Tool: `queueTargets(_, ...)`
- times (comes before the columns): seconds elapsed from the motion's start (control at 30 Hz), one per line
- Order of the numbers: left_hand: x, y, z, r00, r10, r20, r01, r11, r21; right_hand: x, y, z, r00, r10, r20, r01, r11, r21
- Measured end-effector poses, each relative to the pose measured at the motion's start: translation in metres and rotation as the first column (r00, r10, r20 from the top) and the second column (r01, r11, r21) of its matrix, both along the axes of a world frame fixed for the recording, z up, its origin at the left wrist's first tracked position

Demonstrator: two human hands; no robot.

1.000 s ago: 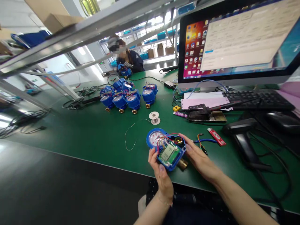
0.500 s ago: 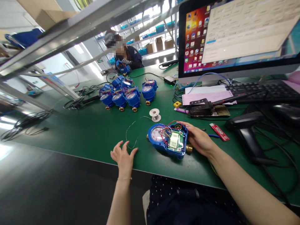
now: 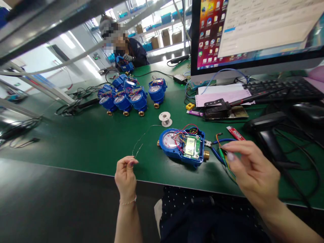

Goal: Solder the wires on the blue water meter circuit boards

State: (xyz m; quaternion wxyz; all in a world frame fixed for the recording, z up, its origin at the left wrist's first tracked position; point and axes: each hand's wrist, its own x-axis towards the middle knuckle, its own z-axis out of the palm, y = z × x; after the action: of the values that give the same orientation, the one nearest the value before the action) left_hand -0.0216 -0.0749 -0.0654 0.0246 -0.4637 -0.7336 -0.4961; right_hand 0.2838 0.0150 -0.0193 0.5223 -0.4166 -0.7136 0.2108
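Green worktop [image 3: 83, 141] runs from the near edge toward the far side of the room, over a dark, glossy floor [image 3: 63, 199]. Far off stand shelves with blue bins [image 3: 166, 18] and cardboard boxes [image 3: 165, 36]; a metal beam [image 3: 50, 30] slants across the upper left. At the far end of the worktop a co-worker [image 3: 138, 52] in dark clothing has a gloved hand on a blue device [image 3: 124, 65].

On the right a lit monitor [image 3: 263, 33] stands behind a black keyboard [image 3: 280, 91], with pink and white papers [image 3: 224, 98] to its left and a black handheld scanner [image 3: 265, 133] nearer. Left of centre sits a cluster of blue meters [image 3: 123, 101]; one single meter [image 3: 157, 94] stands just right of it.

Near the middle an open blue meter [image 3: 182, 145] lies on the worktop, dial to the left, circuit board and lit display to the right, apart from both hands. A white spool [image 3: 165, 119] lies just beyond it, its thin wire [image 3: 145, 133] curving left to the left hand [image 3: 126, 175], whose thumb and fingers pinch it. Blue-handled cutters [image 3: 216, 155] lie right of the open meter. The right hand [image 3: 253, 170] has thumb and forefinger close together at some coloured leads [image 3: 221, 154]; I cannot tell whether it grips them.
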Motion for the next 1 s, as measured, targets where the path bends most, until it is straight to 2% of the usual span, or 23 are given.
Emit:
queueTargets(0.07,0.010,0.000,0.010,0.992,0.005,0.128,-0.023,0.990,0.137,0.000,-0.011,-0.004,0.991,0.061,0.122,-0.065,0.998,0.025)
queueTargets(0.13,0.016,0.003,0.017,0.985,0.015,0.172,-0.041,0.987,0.154,-0.002,-0.015,-0.012,0.978,0.069,0.195,-0.076,0.997,0.026)
queueTargets(0.23,0.016,0.009,0.015,1.000,-0.011,0.003,0.011,1.000,0.019,-0.003,-0.015,-0.019,0.973,0.039,0.229,-0.044,0.999,0.019)
queueTargets(0.3,0.012,0.014,0.007,0.983,-0.070,-0.170,0.052,0.993,-0.104,-0.001,-0.014,-0.020,0.973,0.025,0.232,-0.031,0.999,0.025)
queueTargets(0.37,0.008,0.016,-0.005,0.956,-0.116,-0.271,0.061,0.977,-0.202,0.003,-0.012,-0.019,0.969,0.016,0.248,-0.024,0.999,0.028)
queueTargets(0.47,0.007,0.018,-0.021,0.948,-0.128,-0.292,0.050,0.964,-0.262,0.012,-0.009,-0.021,0.957,0.007,0.292,-0.011,1.000,0.010)
queueTargets(0.53,0.009,0.019,-0.026,0.948,-0.130,-0.291,0.051,0.963,-0.264,0.015,-0.007,-0.024,0.947,0.025,0.321,-0.022,1.000,-0.011)
queueTargets(0.7,0.007,0.026,-0.024,0.918,-0.198,-0.344,0.085,0.945,-0.316,0.008,-0.007,-0.027,0.933,0.110,0.342,-0.099,0.994,-0.049)
queueTargets(0.8,0.001,0.025,-0.020,0.910,-0.201,-0.363,0.060,0.930,-0.363,0.005,-0.005,-0.024,0.934,0.105,0.342,-0.090,0.994,-0.060)
queueTargets(0.87,0.000,0.022,-0.015,0.913,-0.179,-0.365,0.049,0.940,-0.337,0.011,0.001,-0.022,0.940,0.057,0.335,-0.041,0.998,-0.054)
queueTargets(1.0,0.012,0.016,0.002,0.922,-0.160,-0.353,0.114,0.982,-0.148,0.042,0.025,-0.018,0.951,-0.127,0.283,0.155,0.985,-0.079)
